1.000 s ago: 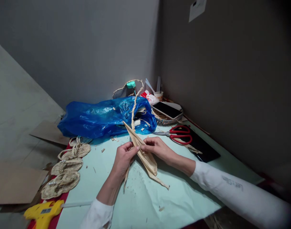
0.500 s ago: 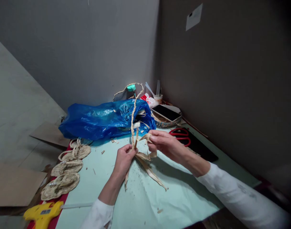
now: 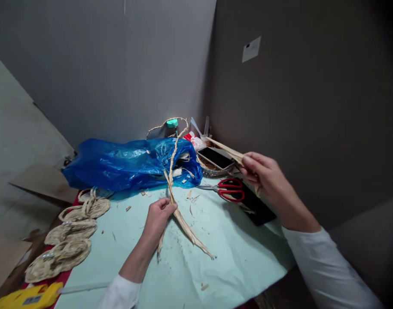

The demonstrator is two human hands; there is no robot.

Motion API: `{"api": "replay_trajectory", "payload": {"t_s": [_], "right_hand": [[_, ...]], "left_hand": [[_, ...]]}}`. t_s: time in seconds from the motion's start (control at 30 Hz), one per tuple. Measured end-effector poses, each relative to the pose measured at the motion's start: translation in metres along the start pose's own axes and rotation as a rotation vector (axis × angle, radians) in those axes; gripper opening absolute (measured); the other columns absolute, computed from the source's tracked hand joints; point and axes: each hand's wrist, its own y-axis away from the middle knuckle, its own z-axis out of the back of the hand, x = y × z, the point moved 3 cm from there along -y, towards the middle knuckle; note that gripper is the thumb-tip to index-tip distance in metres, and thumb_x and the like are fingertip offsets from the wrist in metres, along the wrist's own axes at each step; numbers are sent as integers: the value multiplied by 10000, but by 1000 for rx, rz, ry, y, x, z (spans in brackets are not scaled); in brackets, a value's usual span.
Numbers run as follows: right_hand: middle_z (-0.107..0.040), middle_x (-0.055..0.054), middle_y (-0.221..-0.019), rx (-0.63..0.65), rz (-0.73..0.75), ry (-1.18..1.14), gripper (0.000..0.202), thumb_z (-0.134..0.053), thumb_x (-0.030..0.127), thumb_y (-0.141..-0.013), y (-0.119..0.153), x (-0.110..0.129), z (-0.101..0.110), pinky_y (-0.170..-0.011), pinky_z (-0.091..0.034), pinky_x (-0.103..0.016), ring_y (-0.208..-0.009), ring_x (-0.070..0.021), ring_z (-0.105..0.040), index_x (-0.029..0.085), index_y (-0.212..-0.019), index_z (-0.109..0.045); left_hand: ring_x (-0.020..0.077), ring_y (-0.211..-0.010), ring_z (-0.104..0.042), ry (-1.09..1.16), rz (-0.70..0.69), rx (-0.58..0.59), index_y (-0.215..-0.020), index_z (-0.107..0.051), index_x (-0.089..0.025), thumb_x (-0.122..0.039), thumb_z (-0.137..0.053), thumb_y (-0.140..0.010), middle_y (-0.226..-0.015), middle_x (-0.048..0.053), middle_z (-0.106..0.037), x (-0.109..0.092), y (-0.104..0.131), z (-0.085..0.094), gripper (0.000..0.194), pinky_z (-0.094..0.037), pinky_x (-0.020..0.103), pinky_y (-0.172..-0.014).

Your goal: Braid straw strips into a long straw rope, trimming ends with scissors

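Observation:
Near the middle of the paper-covered table, my left hand [image 3: 159, 218] pinches the lower end of a braided straw-coloured cord [image 3: 174, 156], where loose dry strips [image 3: 188, 231] fan out toward the front. The cord rises and loops back behind the blue bag. To the right, my right hand [image 3: 263, 174] is closed on a separate pale husk strip [image 3: 226, 149], raised above the phone and scissors and pointing up to the left. The two hands are well apart.
A blue plastic bag [image 3: 128, 165] lies at the back. Red-handled scissors [image 3: 231, 189] rest by a black flat object [image 3: 259, 210]. A phone [image 3: 215, 158] sits on a round basket [image 3: 212, 172]. Woven pieces [image 3: 70, 231] and a yellow glue gun [image 3: 31, 296] line the left edge.
My right hand has moved right and away from my left hand, drawing a strip out straight. The scissors show more fully. The whole view has shifted slightly.

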Motion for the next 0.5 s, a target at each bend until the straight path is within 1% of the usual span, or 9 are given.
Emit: {"api": "replay_trajectory", "payload": {"t_s": [0.07, 0.1, 0.13, 0.17, 0.2, 0.27, 0.3, 0.4, 0.5], "right_hand": [[-607, -84, -808, -228, 115, 467, 199, -562, 356, -837, -11, -15, 9, -569, -412, -287, -650, -182, -519, 178, -924, -577], [-631, -138, -924, -314, 185, 661, 247, -545, 323, -844, -14, -18, 8, -686, -447, -344, -789, -237, -564, 150, -1015, -588], [-636, -170, -1004, -337, 250, 783, 277, -522, 300, -859, -15, -20, 2, -781, -445, -382, -897, -273, -572, 133, -1068, -594], [-638, -180, -1052, -292, 301, 827, 284, -495, 286, -882, -14, -20, -9, -841, -431, -395, -961, -286, -573, 126, -1089, -604], [-653, -169, -1046, -189, 337, 801, 275, -464, 286, -908, -11, -19, -23, -861, -429, -385, -971, -279, -585, 132, -1066, -627], [-689, -112, -999, 134, 352, 581, 273, -436, 304, -944, -1, -17, -61, -816, -448, -316, -903, -225, -626, 162, -994, -665], [-699, -88, -981, 250, 365, 502, 254, -459, 308, -943, 5, -15, -80, -808, -447, -297, -884, -206, -632, 174, -957, -674], [-700, -43, -875, 401, 370, 439, 172, -532, 287, -913, 20, -16, -125, -704, -422, -259, -774, -165, -618, 178, -893, -663], [-657, -25, -781, 370, 383, 461, 125, -528, 219, -889, 22, -25, -143, -637, -379, -248, -689, -138, -565, 162, -818, -614]], "left_hand": [[59, -438, -288, 36, 11, 17, -631, -617, -149, -309, -765, -607, -472, -77, -429, -4, 3, -3, 219, -237, 214, -470], [58, -438, -281, 54, 12, 34, -633, -620, -148, -314, -770, -605, -470, -80, -420, -6, 5, -5, 226, -237, 215, -472], [58, -442, -282, 67, 8, 51, -644, -629, -147, -321, -773, -607, -476, -80, -421, -7, 6, -6, 229, -240, 216, -476], [59, -449, -292, 73, 0, 68, -664, -643, -144, -327, -773, -614, -488, -76, -434, -8, 8, -8, 230, -247, 216, -482], [63, -462, -312, 74, -13, 85, -686, -657, -141, -331, -768, -624, -507, -68, -456, -9, 9, -9, 228, -258, 216, -492], [79, -506, -376, 65, -49, 114, -722, -674, -137, -328, -752, -648, -558, -46, -511, -9, 10, -11, 219, -294, 218, -524], [90, -536, -408, 55, -70, 122, -728, -677, -135, -322, -744, -657, -583, -34, -534, -9, 10, -11, 211, -310, 220, -542], [115, -597, -457, 27, -120, 121, -701, -668, -132, -293, -728, -665, -606, -18, -554, -9, 11, -13, 175, -337, 225, -583], [122, -631, -474, 15, -147, 146, -635, -631, -132, -290, -726, -677, -616, -15, -561, -11, 12, -15, 189, -354, 225, -615]]}}
